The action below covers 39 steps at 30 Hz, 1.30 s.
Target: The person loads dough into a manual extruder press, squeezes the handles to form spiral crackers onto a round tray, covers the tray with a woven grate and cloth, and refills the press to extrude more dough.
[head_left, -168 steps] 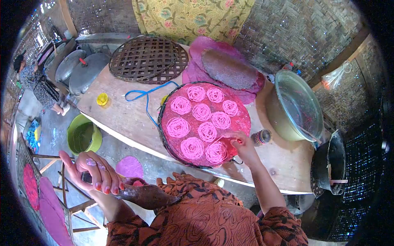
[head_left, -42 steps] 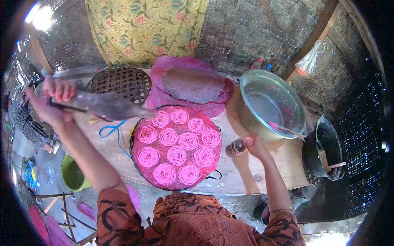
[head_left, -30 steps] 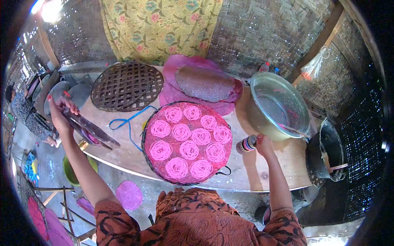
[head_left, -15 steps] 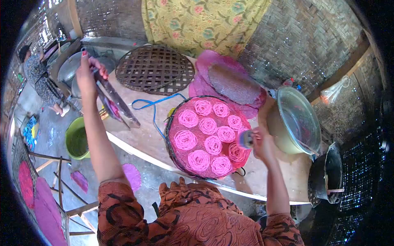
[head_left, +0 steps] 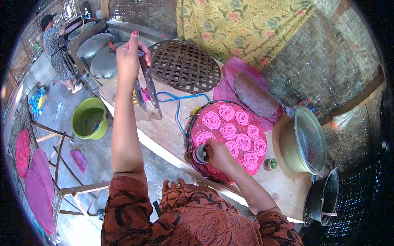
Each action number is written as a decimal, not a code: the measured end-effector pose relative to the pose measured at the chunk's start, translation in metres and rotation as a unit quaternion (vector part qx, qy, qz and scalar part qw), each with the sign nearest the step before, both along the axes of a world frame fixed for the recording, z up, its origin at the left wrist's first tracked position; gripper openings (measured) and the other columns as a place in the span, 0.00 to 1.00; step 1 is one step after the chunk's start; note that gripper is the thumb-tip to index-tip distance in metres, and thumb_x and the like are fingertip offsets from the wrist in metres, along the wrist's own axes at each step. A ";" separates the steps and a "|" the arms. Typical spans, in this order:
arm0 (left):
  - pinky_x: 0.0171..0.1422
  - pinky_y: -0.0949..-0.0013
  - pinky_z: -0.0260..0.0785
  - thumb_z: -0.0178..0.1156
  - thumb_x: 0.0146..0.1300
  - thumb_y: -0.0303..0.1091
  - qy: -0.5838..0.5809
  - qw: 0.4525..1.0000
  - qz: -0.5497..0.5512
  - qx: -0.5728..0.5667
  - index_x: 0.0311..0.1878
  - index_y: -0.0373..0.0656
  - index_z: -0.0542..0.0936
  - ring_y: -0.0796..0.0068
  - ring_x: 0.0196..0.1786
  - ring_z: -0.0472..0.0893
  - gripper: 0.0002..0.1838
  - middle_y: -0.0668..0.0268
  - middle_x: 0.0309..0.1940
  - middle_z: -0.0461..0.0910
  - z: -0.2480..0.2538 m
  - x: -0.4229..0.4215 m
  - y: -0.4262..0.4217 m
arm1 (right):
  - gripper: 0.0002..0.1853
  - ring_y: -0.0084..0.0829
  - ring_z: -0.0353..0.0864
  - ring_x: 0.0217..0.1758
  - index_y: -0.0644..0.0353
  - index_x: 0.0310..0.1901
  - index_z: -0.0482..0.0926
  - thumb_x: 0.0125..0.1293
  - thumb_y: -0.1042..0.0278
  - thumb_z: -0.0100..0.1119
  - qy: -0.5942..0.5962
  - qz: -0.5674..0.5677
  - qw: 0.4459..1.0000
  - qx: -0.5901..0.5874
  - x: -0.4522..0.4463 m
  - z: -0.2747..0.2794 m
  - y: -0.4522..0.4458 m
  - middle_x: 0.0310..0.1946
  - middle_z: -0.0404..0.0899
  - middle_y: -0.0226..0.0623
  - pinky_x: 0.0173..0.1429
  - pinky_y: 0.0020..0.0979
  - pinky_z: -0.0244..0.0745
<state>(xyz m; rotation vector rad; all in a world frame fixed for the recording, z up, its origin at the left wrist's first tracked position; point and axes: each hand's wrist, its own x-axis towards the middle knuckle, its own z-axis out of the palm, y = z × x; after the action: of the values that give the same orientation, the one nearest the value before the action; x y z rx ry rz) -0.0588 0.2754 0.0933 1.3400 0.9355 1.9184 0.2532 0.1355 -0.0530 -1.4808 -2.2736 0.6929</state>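
Observation:
My left hand [head_left: 130, 57] is raised at the left, its fingers closed round the upper end of a pair of long dark bars [head_left: 151, 84], with something pink between their lower parts. Below and to the right lies a round tray [head_left: 188, 139] with a dark rim and a pink-red surface. Pink noodle nests [head_left: 228, 130] in coiled rounds cover it. At the tray's left front, my right hand [head_left: 219, 156] is closed on a small round cup-like piece [head_left: 201, 154], which hides part of the nests beneath. A small green-topped cylinder [head_left: 271, 164] stands on the table beside the tray.
Behind the tray are a woven lattice cover [head_left: 184, 67] and pink cloths [head_left: 246, 82]. A large basin [head_left: 287, 141] stands at the right, with a dark bucket [head_left: 320, 201] below. A green tub [head_left: 90, 119] is on the floor. Another person [head_left: 58, 53] stands far left beyond lidded pots [head_left: 95, 46].
My right hand has moved left across the tray, from its right edge to its left front. The green-topped cylinder now shows on the table. The view has shifted; my left hand still holds the bars.

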 end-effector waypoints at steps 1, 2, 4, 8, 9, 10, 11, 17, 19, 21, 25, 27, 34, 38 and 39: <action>0.22 0.73 0.64 0.44 0.70 0.51 -0.001 1.000 0.002 0.001 0.20 0.36 0.71 0.74 0.15 0.71 0.29 0.62 0.12 0.70 0.000 -0.002 0.000 | 0.09 0.55 0.78 0.36 0.69 0.41 0.73 0.58 0.78 0.51 0.024 0.012 0.999 0.021 0.000 0.001 0.001 0.31 0.77 0.58 0.39 0.46 0.71; 0.21 0.73 0.64 0.44 0.70 0.51 -0.005 1.000 0.001 0.001 0.20 0.36 0.71 0.74 0.14 0.71 0.29 0.62 0.12 0.70 -0.001 -0.003 0.001 | 0.09 0.55 0.78 0.36 0.69 0.41 0.73 0.58 0.78 0.51 0.022 0.014 0.999 0.021 0.001 0.003 0.002 0.31 0.77 0.58 0.39 0.46 0.71; 0.21 0.74 0.64 0.44 0.70 0.51 -0.011 1.000 0.000 0.001 0.20 0.36 0.71 0.74 0.14 0.71 0.29 0.62 0.12 0.70 -0.002 -0.006 0.002 | 0.08 0.54 0.78 0.37 0.68 0.40 0.74 0.59 0.77 0.52 0.025 0.034 0.997 0.060 0.001 0.008 0.006 0.32 0.77 0.57 0.41 0.45 0.72; 0.22 0.72 0.64 0.43 0.71 0.49 -0.018 1.000 0.000 0.009 0.22 0.37 0.69 0.73 0.15 0.70 0.27 0.62 0.12 0.69 -0.003 -0.012 0.000 | 0.08 0.53 0.79 0.38 0.68 0.40 0.74 0.60 0.76 0.53 -0.004 0.027 0.999 -0.019 -0.004 0.030 0.009 0.32 0.78 0.56 0.42 0.44 0.72; 0.23 0.71 0.64 0.41 0.71 0.48 -0.016 1.000 0.006 0.001 0.23 0.38 0.68 0.72 0.15 0.70 0.25 0.62 0.13 0.68 -0.002 -0.014 -0.002 | 0.08 0.52 0.79 0.38 0.67 0.40 0.75 0.60 0.75 0.53 -0.018 0.024 0.999 -0.042 -0.005 0.032 0.010 0.32 0.78 0.56 0.42 0.44 0.72; 0.23 0.71 0.64 0.41 0.71 0.48 -0.017 1.000 0.008 0.001 0.23 0.38 0.68 0.72 0.15 0.70 0.25 0.62 0.13 0.68 -0.003 -0.016 -0.002 | 0.08 0.52 0.79 0.38 0.67 0.41 0.75 0.60 0.75 0.53 -0.031 0.022 0.997 -0.064 -0.005 0.033 0.011 0.32 0.78 0.55 0.42 0.44 0.72; 0.23 0.71 0.64 0.41 0.71 0.48 -0.021 1.000 0.009 0.003 0.23 0.39 0.67 0.72 0.15 0.69 0.25 0.62 0.13 0.68 -0.003 -0.019 -0.002 | 0.08 0.52 0.79 0.38 0.67 0.41 0.75 0.60 0.75 0.53 -0.033 0.024 0.997 -0.064 -0.005 0.033 0.013 0.32 0.78 0.55 0.42 0.44 0.72; 0.22 0.72 0.64 0.43 0.71 0.48 -0.062 0.998 -0.004 0.015 0.22 0.38 0.68 0.72 0.15 0.70 0.25 0.62 0.12 0.68 -0.007 -0.032 -0.005 | 0.09 0.52 0.80 0.37 0.65 0.42 0.75 0.60 0.74 0.53 -0.055 0.043 0.995 -0.069 -0.009 0.034 0.019 0.32 0.78 0.55 0.41 0.43 0.73; 0.20 0.72 0.64 0.44 0.70 0.47 -0.080 0.997 -0.006 0.021 0.21 0.37 0.70 0.73 0.14 0.70 0.26 0.63 0.12 0.69 -0.006 -0.032 -0.008 | 0.09 0.52 0.80 0.36 0.65 0.41 0.75 0.60 0.74 0.52 -0.074 0.030 0.994 -0.071 -0.009 0.029 0.019 0.31 0.78 0.56 0.41 0.43 0.74; 0.20 0.73 0.64 0.44 0.70 0.47 -0.077 0.997 0.000 0.017 0.21 0.37 0.70 0.73 0.14 0.70 0.26 0.62 0.12 0.69 -0.005 -0.031 -0.010 | 0.09 0.52 0.80 0.36 0.65 0.41 0.75 0.60 0.74 0.52 -0.081 0.026 0.993 -0.076 -0.011 0.031 0.019 0.31 0.78 0.56 0.41 0.44 0.73; 0.20 0.72 0.64 0.44 0.71 0.47 -0.075 0.997 -0.004 0.023 0.21 0.37 0.69 0.73 0.14 0.70 0.26 0.62 0.12 0.69 -0.005 -0.033 -0.011 | 0.09 0.53 0.79 0.36 0.65 0.42 0.73 0.60 0.74 0.51 -0.101 0.031 0.992 -0.076 -0.007 0.025 0.021 0.31 0.78 0.57 0.41 0.44 0.73; 0.21 0.72 0.64 0.44 0.71 0.47 -0.073 0.997 0.001 0.029 0.21 0.36 0.69 0.73 0.14 0.70 0.26 0.62 0.12 0.69 -0.006 -0.033 -0.011 | 0.09 0.52 0.79 0.36 0.66 0.42 0.72 0.60 0.74 0.51 -0.089 0.034 0.992 -0.083 -0.005 0.030 0.019 0.30 0.77 0.56 0.40 0.44 0.73; 0.21 0.72 0.64 0.44 0.71 0.46 -0.093 0.995 -0.011 0.041 0.21 0.37 0.69 0.72 0.14 0.70 0.25 0.62 0.12 0.69 -0.010 -0.041 -0.010 | 0.07 0.29 0.76 0.30 0.65 0.41 0.70 0.61 0.80 0.49 0.078 0.074 0.984 -0.140 0.015 0.029 0.028 0.27 0.75 0.39 0.34 0.32 0.72; 0.21 0.72 0.63 0.44 0.71 0.47 -0.090 0.995 0.005 0.033 0.21 0.37 0.69 0.72 0.14 0.70 0.25 0.62 0.11 0.69 -0.010 -0.041 -0.012 | 0.04 0.37 0.78 0.28 0.65 0.36 0.73 0.58 0.78 0.53 0.198 -0.046 0.976 -0.075 0.042 0.039 0.092 0.24 0.76 0.46 0.36 0.38 0.73; 0.21 0.72 0.63 0.44 0.71 0.47 -0.094 0.995 0.004 0.031 0.21 0.37 0.69 0.72 0.14 0.70 0.26 0.62 0.11 0.68 -0.009 -0.039 -0.014 | 0.04 0.39 0.79 0.28 0.65 0.34 0.74 0.57 0.77 0.55 0.205 -0.083 0.975 -0.010 0.057 0.022 0.123 0.25 0.77 0.47 0.36 0.39 0.74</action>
<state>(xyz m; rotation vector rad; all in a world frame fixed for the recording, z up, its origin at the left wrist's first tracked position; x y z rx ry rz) -0.0983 0.2619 0.0843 1.1662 0.7943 2.0538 0.3100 0.2585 -0.0309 -1.3659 -1.8171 0.8807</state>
